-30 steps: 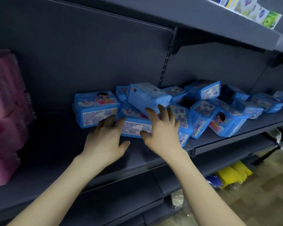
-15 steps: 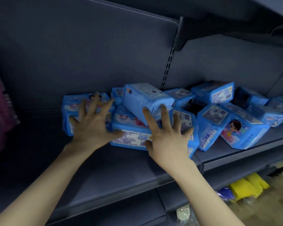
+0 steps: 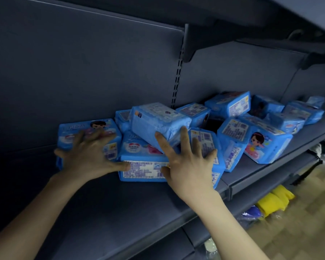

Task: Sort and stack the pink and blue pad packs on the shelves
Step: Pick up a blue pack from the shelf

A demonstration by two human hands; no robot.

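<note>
Both hands have pushed further in since 0.5 s ago, when they hovered nearer the shelf edge. At center left of the frame, the left hand [image 3: 91, 156] lies spread with fingers apart over the front of the leftmost blue pack [image 3: 79, 132], pressing on it without closing around it. The right hand [image 3: 188, 162], at center, is also open and splayed: its fingertips [image 3: 159, 136] touch the tilted blue pack [image 3: 156, 121] that lies on top of the heap, while its palm covers the right end of the flat blue pack [image 3: 141, 166] beneath, whose barcode label faces forward. Just right of that hand stands another blue pack [image 3: 204, 141], leaning. Further right, more blue packs [image 3: 259, 145] lie jumbled along the dark grey shelf [image 3: 120, 212], some upright, some tipped, reaching toward the right edge of the frame. At lower right, under the shelf, yellow packages [image 3: 272, 201] rest near the floor.
</note>
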